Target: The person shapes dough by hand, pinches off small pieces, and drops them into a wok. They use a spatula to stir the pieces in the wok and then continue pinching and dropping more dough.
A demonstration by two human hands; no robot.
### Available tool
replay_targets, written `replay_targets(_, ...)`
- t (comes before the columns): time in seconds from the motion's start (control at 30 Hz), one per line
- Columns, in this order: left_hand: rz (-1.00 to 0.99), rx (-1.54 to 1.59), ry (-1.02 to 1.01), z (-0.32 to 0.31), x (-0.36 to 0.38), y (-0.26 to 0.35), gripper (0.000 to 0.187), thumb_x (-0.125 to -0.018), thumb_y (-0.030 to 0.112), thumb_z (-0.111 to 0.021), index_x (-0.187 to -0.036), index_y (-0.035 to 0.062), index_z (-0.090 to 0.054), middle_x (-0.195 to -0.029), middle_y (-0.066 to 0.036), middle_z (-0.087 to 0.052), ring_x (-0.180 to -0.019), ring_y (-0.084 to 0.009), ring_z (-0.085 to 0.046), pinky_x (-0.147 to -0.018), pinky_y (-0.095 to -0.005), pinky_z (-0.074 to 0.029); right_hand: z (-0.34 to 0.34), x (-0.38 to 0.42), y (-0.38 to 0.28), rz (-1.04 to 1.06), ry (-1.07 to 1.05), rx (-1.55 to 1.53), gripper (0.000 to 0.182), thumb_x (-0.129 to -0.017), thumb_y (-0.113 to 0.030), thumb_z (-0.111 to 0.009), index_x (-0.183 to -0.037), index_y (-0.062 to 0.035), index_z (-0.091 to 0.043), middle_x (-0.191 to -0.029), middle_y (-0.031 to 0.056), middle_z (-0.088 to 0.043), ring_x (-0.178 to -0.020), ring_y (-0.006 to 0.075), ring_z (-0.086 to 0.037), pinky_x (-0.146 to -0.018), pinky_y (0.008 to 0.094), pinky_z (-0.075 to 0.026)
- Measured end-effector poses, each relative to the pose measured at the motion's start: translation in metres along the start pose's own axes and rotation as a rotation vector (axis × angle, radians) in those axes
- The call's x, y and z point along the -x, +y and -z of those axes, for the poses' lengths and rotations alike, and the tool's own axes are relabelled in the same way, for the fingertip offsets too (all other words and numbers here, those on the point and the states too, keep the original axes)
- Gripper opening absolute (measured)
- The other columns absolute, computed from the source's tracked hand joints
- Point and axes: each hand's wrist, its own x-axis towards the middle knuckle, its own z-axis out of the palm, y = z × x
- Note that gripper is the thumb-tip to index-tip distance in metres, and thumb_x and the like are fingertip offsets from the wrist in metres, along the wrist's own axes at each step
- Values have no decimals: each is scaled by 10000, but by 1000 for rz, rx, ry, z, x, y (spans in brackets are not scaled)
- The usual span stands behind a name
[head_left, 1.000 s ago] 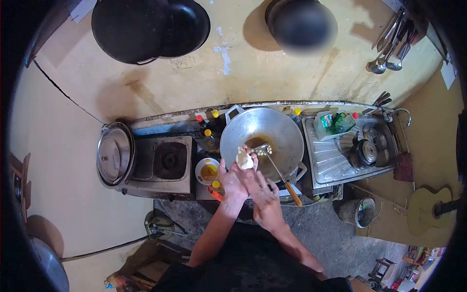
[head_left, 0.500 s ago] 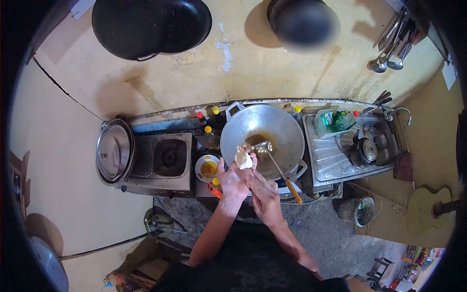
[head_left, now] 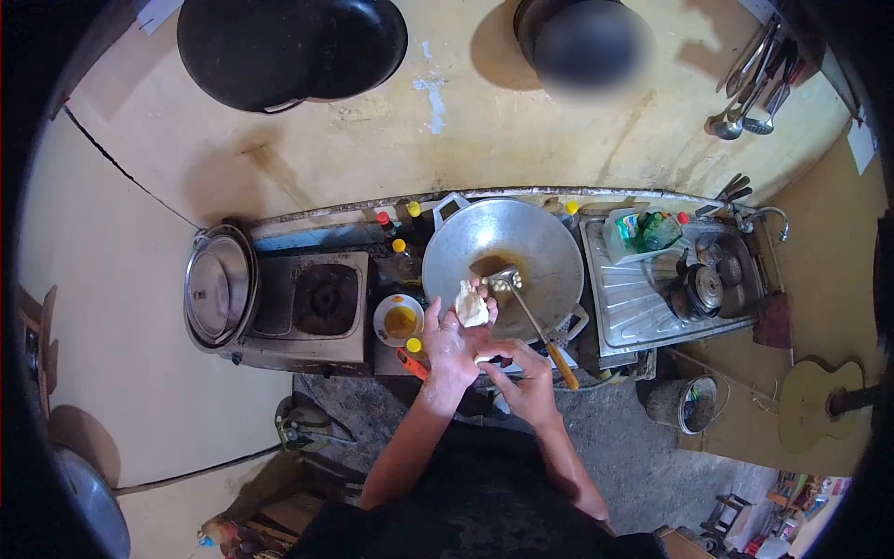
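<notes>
My left hand [head_left: 453,347], palm up and dusted white, holds a lump of pale dough [head_left: 471,306] on its fingers, over the near edge of the large metal wok [head_left: 549,252]. My right hand [head_left: 526,380] pinches a small pale piece [head_left: 482,358] between thumb and fingers, close beside the left palm. Inside the wok lie brownish oil and several small pale balls, some by the head of a ladle [head_left: 534,321] whose wooden handle sticks out over the near right rim.
Left of the wok are a bowl of yellow liquid [head_left: 399,321], bottles [head_left: 401,260] and a stove [head_left: 279,321]. To the right, a sink [head_left: 624,298] holds a kettle [head_left: 697,291] and a plastic tub [head_left: 617,242]. A bucket [head_left: 678,406] stands below.
My right hand has turned from lying flat against the left palm to pinching a small piece, slightly lower and to the right. The dough has shifted slightly right on my left hand.
</notes>
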Motion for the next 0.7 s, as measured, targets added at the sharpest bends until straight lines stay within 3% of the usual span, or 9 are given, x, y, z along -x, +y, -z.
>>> replay_targets(0.17,25,-387,-80,8,-2,-1,406,-980,288,-476,-1242,-11,-559,-1107,-102,-631,-1028,-229,-600,-956,-369,-466,9,-9,14,-83,298,-355,169,-856,101,-670,-1012,46,-707,-990,73,-664,-929,155,-646,-784,291,-539)
replay_targets(0.23,25,-503,-84,8,6,-7,356,-965,199,-510,-1248,-9,-570,-1190,-104,-632,-1094,-211,-602,-963,-365,-469,17,-17,12,-60,300,-402,180,-863,99,-664,-1026,40,-711,-996,75,-664,-944,150,-648,-784,286,-546)
replay_targets(0.33,77,-715,-93,6,9,-13,358,-965,180,-507,-1259,-13,-573,-1166,-88,-640,-1076,-174,-608,-954,-336,-476,24,-26,5,-84,281,-423,195,-865,93,-666,-1044,35,-715,-970,86,-680,-874,140,-669,-758,279,-561)
replay_targets(0.37,81,-942,-147,8,8,-10,349,-977,167,-544,-1273,-16,-570,-1109,-66,-655,-999,-127,-624,-896,-297,-499,27,-26,6,-118,263,-414,191,-863,87,-671,-1041,34,-717,-956,86,-687,-846,137,-671,-743,277,-560)
replay_targets(0.47,7,-1133,-270,-6,17,-11,338,-981,151,-590,-1273,-18,-570,-1044,-42,-662,-909,-92,-623,-829,-260,-508,34,-23,17,-163,233,-299,180,-856,72,-688,-1028,32,-724,-918,85,-703,-779,128,-671,-705,269,-553)
replay_targets(0.7,-101,-1262,-278,-10,21,-11,259,-992,155,-596,-1157,-42,-625,-917,-32,-678,-788,-81,-628,-713,-230,-512,33,-19,21,-139,218,-339,132,-853,55,-701,-980,34,-726,-917,81,-718,-794,123,-672,-730,265,-545)
